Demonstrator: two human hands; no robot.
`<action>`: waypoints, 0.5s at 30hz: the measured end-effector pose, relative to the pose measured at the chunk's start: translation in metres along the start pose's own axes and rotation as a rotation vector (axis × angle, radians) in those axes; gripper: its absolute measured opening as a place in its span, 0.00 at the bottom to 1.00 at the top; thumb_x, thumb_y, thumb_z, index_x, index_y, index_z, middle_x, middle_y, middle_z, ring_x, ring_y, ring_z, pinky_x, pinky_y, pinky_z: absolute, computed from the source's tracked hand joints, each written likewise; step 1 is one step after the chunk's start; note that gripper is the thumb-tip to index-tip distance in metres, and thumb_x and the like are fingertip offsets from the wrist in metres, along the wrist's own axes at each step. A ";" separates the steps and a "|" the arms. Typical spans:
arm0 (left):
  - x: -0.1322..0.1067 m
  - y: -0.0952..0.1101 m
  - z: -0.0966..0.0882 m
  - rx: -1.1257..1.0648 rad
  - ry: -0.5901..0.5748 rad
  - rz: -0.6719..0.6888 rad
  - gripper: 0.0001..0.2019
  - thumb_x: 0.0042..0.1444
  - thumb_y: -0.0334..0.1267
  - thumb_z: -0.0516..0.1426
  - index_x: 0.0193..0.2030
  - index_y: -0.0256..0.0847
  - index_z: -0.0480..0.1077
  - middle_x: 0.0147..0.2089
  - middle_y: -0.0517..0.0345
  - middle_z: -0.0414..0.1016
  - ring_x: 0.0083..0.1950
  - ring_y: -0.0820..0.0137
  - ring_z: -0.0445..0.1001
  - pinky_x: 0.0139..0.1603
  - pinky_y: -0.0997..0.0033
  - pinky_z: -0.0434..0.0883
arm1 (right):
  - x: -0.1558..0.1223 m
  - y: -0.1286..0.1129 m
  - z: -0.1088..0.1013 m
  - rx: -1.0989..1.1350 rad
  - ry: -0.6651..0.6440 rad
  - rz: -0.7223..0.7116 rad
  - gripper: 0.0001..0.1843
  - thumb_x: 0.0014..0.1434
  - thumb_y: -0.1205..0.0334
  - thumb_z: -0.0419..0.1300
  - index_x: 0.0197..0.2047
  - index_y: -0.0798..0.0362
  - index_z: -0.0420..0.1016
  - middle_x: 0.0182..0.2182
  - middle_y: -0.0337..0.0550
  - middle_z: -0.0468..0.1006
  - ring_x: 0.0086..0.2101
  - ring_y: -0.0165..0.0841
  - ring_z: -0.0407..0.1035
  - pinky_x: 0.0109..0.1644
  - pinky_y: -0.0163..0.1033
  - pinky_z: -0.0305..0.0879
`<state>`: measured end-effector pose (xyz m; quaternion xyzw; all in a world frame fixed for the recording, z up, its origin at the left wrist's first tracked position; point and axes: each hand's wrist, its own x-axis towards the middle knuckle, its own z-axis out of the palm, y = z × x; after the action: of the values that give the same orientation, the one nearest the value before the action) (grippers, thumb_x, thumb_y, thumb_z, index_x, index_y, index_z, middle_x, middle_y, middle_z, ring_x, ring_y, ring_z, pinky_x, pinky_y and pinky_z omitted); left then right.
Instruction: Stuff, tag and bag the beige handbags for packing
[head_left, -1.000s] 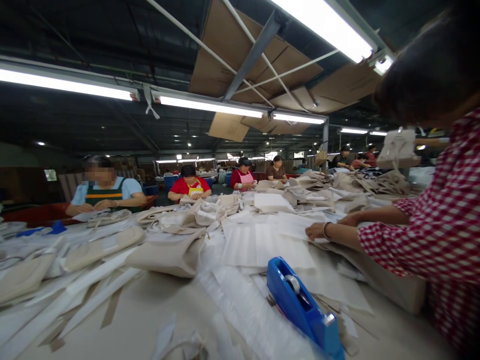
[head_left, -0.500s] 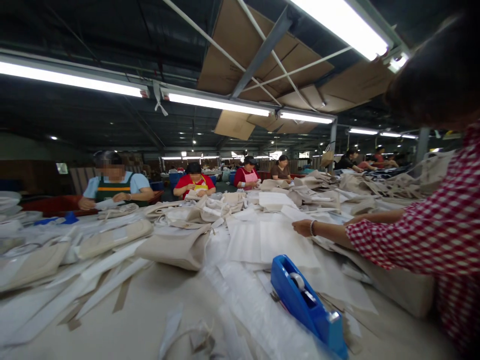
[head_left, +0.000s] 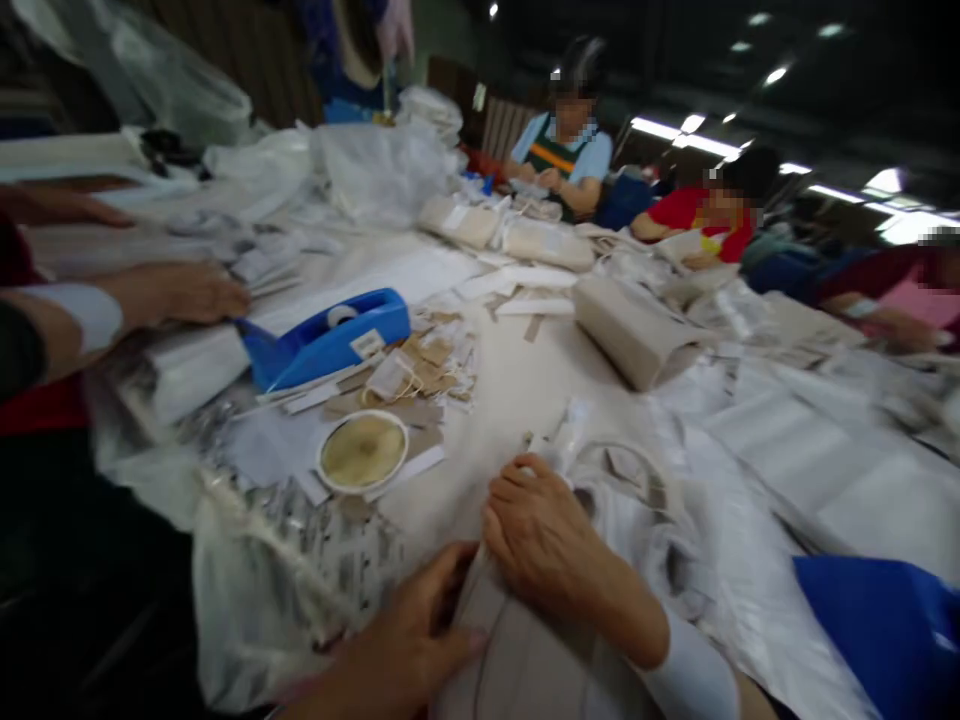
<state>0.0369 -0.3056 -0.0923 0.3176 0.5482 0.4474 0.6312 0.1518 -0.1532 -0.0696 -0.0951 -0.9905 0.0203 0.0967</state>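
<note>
My left hand (head_left: 401,645) and my right hand (head_left: 544,545) are low in the view, both closed on a beige fabric bag (head_left: 517,660) at the table's near edge. The left thumb and fingers pinch the bag's left side. The right hand's fingers curl over its top end, next to a crumpled clear plastic sleeve (head_left: 637,500). The picture is blurred by motion, so the fingertips are not sharp.
A blue tape dispenser (head_left: 330,335) lies left of centre, with a round dish (head_left: 364,452) and paper tags (head_left: 424,365) beside it. A co-worker's hand (head_left: 176,290) rests at the left. Folded beige bags (head_left: 634,330) lie further back, and several people (head_left: 562,150) sit across the table. A blue object (head_left: 877,620) is at lower right.
The view has swung left and down from the far table and ceiling to the near table. My two hands, not visible before, now show holding the beige bag.
</note>
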 end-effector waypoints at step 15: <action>-0.002 -0.011 0.003 -0.196 -0.082 0.028 0.31 0.44 0.27 0.56 0.58 0.35 0.61 0.53 0.47 0.72 0.54 0.59 0.71 0.56 0.59 0.67 | 0.008 0.003 -0.006 0.249 -0.102 0.054 0.21 0.69 0.67 0.43 0.27 0.53 0.67 0.25 0.39 0.67 0.30 0.32 0.61 0.53 0.49 0.55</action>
<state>0.0420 -0.3116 -0.1008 0.2799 0.4711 0.4943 0.6748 0.1459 -0.1484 -0.0623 -0.1076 -0.9811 0.1506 0.0566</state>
